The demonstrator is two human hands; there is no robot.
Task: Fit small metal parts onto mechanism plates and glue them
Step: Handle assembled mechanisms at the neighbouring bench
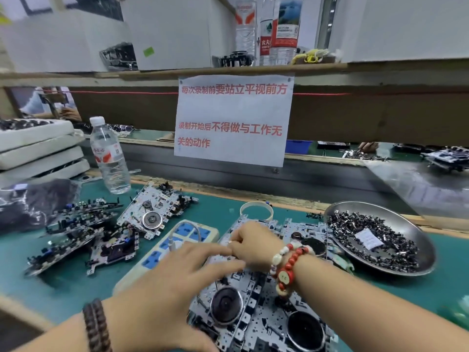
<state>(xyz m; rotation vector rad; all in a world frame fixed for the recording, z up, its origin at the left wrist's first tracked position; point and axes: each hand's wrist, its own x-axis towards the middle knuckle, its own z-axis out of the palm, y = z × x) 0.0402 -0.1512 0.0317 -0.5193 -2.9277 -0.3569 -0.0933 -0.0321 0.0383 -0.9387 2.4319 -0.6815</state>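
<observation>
A silver mechanism plate (251,316) with black round wheels lies on the green mat in front of me, atop other plates. My left hand (177,278) lies flat on its left part, fingers stretched toward the right. My right hand (253,245) hovers over the plate's far end with fingers curled, pinching something small that I cannot make out. A round steel dish (396,217) at the right holds several small dark metal parts (368,240) and a white paper slip.
More mechanism plates (152,212) lie scattered on the left of the mat. A white power strip (177,240) sits under my left hand. A water bottle (110,158), a tape ring (256,210), stacked white trays (38,148) and a paper sign (233,118) stand behind.
</observation>
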